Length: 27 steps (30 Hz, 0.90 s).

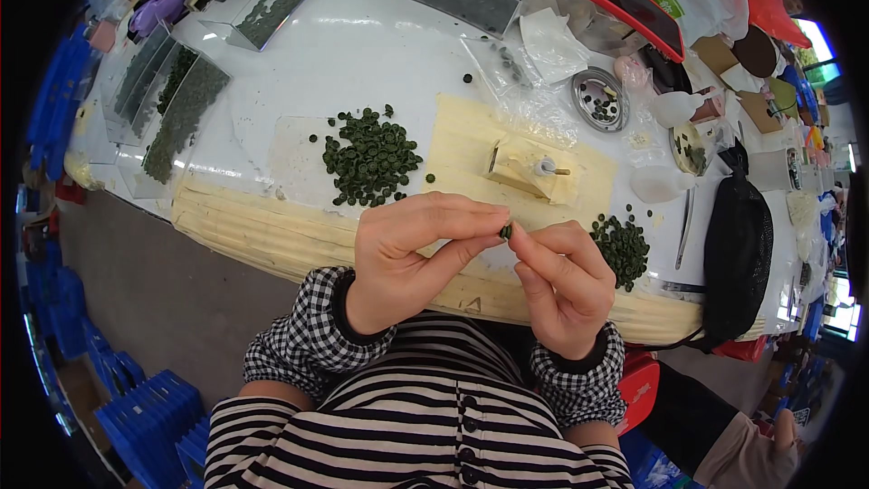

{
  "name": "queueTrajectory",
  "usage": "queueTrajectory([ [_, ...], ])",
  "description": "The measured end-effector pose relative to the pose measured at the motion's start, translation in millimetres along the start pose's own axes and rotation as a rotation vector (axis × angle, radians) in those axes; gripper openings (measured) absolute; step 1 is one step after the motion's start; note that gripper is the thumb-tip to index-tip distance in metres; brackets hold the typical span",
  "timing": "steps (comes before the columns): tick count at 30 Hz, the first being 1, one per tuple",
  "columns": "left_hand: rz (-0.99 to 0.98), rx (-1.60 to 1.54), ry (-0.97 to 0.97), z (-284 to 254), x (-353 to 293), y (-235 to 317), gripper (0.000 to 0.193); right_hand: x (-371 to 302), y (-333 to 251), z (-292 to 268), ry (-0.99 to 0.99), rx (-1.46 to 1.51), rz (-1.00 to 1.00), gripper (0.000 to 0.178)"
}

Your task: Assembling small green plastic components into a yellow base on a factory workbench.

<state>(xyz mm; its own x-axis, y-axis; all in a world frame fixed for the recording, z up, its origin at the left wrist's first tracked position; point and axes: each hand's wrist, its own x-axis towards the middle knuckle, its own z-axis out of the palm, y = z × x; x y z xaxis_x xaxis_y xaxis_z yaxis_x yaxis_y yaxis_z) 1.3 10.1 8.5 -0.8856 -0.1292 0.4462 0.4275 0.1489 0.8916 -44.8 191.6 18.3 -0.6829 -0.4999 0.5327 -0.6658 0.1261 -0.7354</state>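
Observation:
Between thumb and fingertips, my left hand (412, 249) pinches a small dark green round piece (505, 232), like a button or cap. My right hand (568, 281) meets it from the other side, its fingers curled and a fingertip against the piece. Just beyond my hands, a small fixture (529, 169) wrapped in cream tape, with a short metal post, stands on a cream taped patch (457, 140). A big heap of green pieces (373, 158) lies left of the fixture. A smaller heap of green pieces (622, 249) lies beside my right hand.
Clear bins (450, 3) of dark pieces stand at the back and left. A red-cased phone (623, 4) leans at the back right. A round metal dish (599, 100), tweezers (685, 228) and a black mesh bag (740, 249) lie to the right. Cream padding (258, 228) lines the table's front edge.

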Motion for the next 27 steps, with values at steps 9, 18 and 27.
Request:
queueTrajectory([
  [9, 0.056, 0.164, 0.004, 1.3, -3.3, 1.9, 0.026, -0.5, 0.1, -0.6, -0.029, -0.025, 0.003, 0.038],
  [18, 0.073, 0.154, 0.006, 3.0, -3.0, -0.1, 0.027, -3.5, 0.9, 0.1, -0.012, 0.044, 0.062, 0.038],
  [27, -0.128, -0.215, -0.022, 0.8, -1.7, -0.6, 0.023, -2.6, 0.4, 0.6, 0.009, 0.031, -0.010, 0.038],
])
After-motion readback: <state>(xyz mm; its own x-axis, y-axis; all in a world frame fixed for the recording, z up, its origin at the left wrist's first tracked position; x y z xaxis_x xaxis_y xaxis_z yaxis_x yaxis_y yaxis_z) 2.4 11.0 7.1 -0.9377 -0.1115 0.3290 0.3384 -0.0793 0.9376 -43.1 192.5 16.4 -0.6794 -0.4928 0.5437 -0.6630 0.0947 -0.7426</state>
